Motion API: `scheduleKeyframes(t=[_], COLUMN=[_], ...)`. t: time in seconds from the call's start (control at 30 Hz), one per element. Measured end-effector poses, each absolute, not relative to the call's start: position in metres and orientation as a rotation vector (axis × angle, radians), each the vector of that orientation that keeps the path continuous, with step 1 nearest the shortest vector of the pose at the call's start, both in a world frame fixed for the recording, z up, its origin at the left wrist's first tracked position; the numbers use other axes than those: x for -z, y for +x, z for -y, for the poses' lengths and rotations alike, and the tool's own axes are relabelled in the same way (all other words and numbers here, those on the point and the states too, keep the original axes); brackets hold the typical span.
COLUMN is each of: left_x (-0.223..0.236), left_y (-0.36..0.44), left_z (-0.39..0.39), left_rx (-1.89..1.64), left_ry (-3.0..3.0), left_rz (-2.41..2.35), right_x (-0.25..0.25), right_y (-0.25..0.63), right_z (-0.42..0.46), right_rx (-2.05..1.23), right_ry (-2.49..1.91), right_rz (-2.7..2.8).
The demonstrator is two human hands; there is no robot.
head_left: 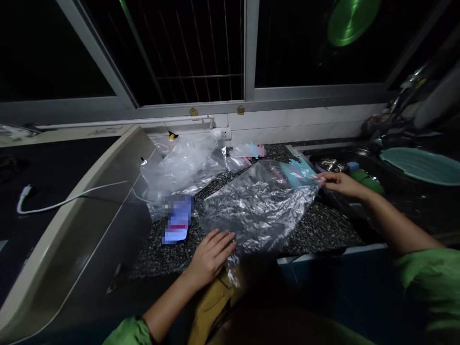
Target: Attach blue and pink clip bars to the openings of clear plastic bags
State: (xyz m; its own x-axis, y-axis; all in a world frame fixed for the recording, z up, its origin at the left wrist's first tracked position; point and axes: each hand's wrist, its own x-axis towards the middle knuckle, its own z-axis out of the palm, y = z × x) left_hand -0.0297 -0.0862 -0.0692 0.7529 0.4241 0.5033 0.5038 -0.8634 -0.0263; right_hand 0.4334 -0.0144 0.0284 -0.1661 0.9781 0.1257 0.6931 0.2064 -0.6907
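A crinkled clear plastic bag [258, 206] is spread across the speckled dark countertop, its near end hanging over the front edge. My left hand [214, 251] lies on the bag's near left part with its fingers stretched out. At the far right corner, my right hand [338, 184] pinches the bag between thumb and fingertips. Light blue toothed plastic pieces [300, 171] show by that corner, partly behind the film; their kind is unclear. Left of the bag lies a lit, pixelated phone-like object [178, 220].
A heap of clear plastic [179, 165] lies at the back left. Pink and blue plastic pieces [253, 151] lie near the wall socket [222, 133]. A white cable [75, 194] crosses the raised beige edge [82, 211]. The sink at right holds a metal bowl [332, 165] and a turquoise basin [424, 165].
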Motion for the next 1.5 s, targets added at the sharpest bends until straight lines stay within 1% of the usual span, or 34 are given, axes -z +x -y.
scheduleKeyframes(t=[0.17, 0.23, 0.33, 0.5, 0.63, 0.73, 0.83, 0.97, 1.03, 1.13, 1.27, 1.37, 1.5], left_x=[0.071, 0.073, 0.076, 0.077, 0.080, 0.084, 0.087, 0.089, 0.092, 0.099, 0.108, 0.105, 0.085], left_y=[-0.041, -0.043, -0.045, -0.054, -0.063, -0.062, -0.053, -0.041, -0.038, -0.034, -0.031, -0.032, -0.031], left_z=[0.073, 0.072, 0.073, 0.077, 0.087, 0.100, 0.113, 0.121, 0.121, 0.122, 0.125, 0.123, 0.113], left_rx=[1.229, 1.355, 1.426, 1.285, 1.100, 0.914, 0.806, 0.847, 0.878, 0.913, 0.935, 0.882, 0.597], left_ry=[-2.718, -2.724, -2.753, -2.783, -2.721, -2.676, -2.666, -2.671, -2.666, -2.663, -2.681, -2.737, -2.783], left_rz=[1.059, 1.198, 1.281, 1.134, 0.928, 0.817, 0.755, 0.670, 0.670, 0.683, 0.674, 0.699, 1.100], right_x=[-0.019, -0.009, 0.011, 0.035, 0.038, 0.035, 0.030, 0.032, 0.035, 0.035, 0.021, 0.007, -0.007], right_y=[0.448, 0.447, 0.437, 0.415, 0.420, 0.427, 0.424, 0.410, 0.405, 0.399, 0.393, 0.390, 0.389], right_z=[0.021, 0.025, 0.031, 0.034, 0.030, 0.029, 0.031, 0.031, 0.028, 0.023, 0.012, -0.003, -0.032], right_rx=[-0.446, -0.491, -0.646, -0.656, -0.514, -0.443, -0.598, -0.713, -0.837, -0.979, -0.790, -0.609, -0.350], right_ry=[-1.533, -1.488, -1.454, -1.459, -1.525, -1.662, -1.851, -2.152, -2.169, -2.044, -1.984, -1.955, -1.891], right_rz=[1.832, 1.793, 1.778, 1.805, 1.803, 1.652, 1.516, 1.489, 1.437, 1.332, 1.251, 1.309, 1.465])
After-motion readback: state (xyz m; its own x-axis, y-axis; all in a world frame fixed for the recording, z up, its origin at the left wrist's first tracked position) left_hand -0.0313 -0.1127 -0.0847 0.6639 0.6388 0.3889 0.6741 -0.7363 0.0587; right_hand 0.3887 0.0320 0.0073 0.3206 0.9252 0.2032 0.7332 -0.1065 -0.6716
